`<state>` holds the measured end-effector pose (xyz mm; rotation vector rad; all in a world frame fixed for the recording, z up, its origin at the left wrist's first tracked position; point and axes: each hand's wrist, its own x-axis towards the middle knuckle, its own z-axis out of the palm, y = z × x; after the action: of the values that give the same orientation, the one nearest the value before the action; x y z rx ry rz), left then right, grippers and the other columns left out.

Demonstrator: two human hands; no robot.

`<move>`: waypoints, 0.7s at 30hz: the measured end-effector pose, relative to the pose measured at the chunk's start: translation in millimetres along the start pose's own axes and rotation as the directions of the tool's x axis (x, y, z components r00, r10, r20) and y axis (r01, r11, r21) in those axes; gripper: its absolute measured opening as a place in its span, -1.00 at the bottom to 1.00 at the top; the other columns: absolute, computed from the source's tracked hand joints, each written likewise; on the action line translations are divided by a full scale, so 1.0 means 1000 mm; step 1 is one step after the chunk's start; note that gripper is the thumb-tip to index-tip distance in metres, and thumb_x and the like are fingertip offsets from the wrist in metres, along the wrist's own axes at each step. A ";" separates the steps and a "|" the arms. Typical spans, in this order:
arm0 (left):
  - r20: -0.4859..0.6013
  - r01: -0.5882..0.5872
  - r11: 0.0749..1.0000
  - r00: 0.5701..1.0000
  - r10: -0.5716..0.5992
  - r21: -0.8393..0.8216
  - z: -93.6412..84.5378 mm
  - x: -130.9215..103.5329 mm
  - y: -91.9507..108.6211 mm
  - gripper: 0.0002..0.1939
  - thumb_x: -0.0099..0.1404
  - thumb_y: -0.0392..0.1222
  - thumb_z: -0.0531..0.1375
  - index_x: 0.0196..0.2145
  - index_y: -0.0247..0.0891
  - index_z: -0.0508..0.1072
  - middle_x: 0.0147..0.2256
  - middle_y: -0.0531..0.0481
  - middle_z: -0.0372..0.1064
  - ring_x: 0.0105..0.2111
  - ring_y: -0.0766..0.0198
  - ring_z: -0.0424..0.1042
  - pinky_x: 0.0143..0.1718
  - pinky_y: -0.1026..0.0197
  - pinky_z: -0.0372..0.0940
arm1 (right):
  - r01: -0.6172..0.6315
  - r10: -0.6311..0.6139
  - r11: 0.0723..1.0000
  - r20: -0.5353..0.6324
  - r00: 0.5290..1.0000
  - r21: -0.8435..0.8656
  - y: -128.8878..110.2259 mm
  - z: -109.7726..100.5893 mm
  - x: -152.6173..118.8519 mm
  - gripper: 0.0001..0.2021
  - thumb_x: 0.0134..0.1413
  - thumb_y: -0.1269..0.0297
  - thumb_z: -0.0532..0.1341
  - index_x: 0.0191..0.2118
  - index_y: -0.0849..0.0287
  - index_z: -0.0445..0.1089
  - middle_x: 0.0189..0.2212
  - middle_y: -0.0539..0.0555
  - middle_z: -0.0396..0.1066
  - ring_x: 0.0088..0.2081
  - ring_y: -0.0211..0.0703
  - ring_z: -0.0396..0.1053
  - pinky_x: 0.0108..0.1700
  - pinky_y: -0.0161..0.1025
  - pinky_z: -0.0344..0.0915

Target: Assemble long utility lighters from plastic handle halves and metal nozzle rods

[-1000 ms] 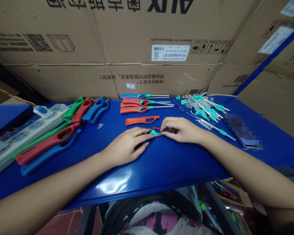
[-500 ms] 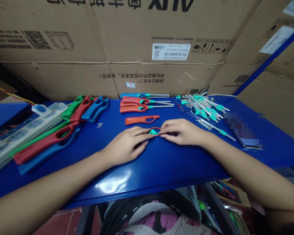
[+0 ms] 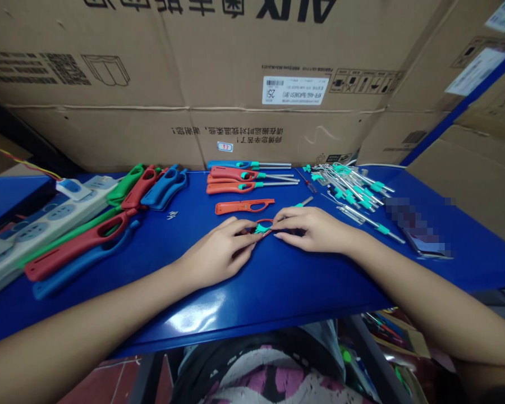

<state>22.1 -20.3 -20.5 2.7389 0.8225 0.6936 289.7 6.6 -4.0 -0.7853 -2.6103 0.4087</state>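
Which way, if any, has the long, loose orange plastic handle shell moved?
No; the shell lies as before, below the blue-bordered white paper sticker.

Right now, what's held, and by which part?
A red lighter: left hand at the handle side of its trigger loop, right hand at the tube side; exact contacts hidden.

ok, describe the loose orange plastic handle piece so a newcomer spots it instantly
On the glossy blue table, find the blue, red and orange lighters with silver metal tubes near the brown cardboard. Nearer the person lies the orange plastic handle piece, alone; unlike them, it has no metal tube.
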 end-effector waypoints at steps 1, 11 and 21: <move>-0.003 -0.001 1.000 1.000 0.001 0.001 0.000 0.000 0.000 -0.64 0.43 -0.32 0.09 0.11 -0.20 0.49 0.04 -0.19 0.41 0.02 0.09 0.40 0.07 -0.02 0.38 | -0.001 0.001 1.000 0.001 1.000 0.002 0.000 0.000 0.000 -0.76 0.29 0.27 0.17 -0.04 0.12 0.54 -0.06 0.14 0.51 -0.12 -0.11 0.50 -0.04 -0.15 0.42; 0.001 0.042 0.998 0.999 -0.042 0.050 0.001 -0.001 0.007 -0.62 0.42 -0.30 0.09 0.14 -0.21 0.47 0.03 -0.22 0.41 0.00 0.05 0.40 0.05 -0.05 0.39 | -0.071 0.071 0.996 -0.002 0.997 0.049 -0.005 0.002 0.002 -0.76 0.26 0.27 0.20 -0.02 0.13 0.53 -0.04 0.16 0.50 -0.11 -0.08 0.49 -0.01 -0.10 0.41; 0.020 0.057 0.992 0.998 -0.060 0.111 0.001 -0.003 0.012 -0.64 0.43 -0.27 0.08 0.12 -0.25 0.49 0.05 -0.25 0.40 -0.01 0.03 0.38 0.06 -0.08 0.38 | -0.010 0.010 0.999 0.006 1.000 0.033 -0.003 0.002 0.002 -0.73 0.27 0.28 0.20 0.04 0.09 0.48 -0.01 0.14 0.47 -0.04 -0.08 0.47 0.04 -0.11 0.41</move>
<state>25.8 -31.5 -18.3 2.8009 0.9591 0.6214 286.2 4.8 -4.3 -0.7878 -2.5988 0.4563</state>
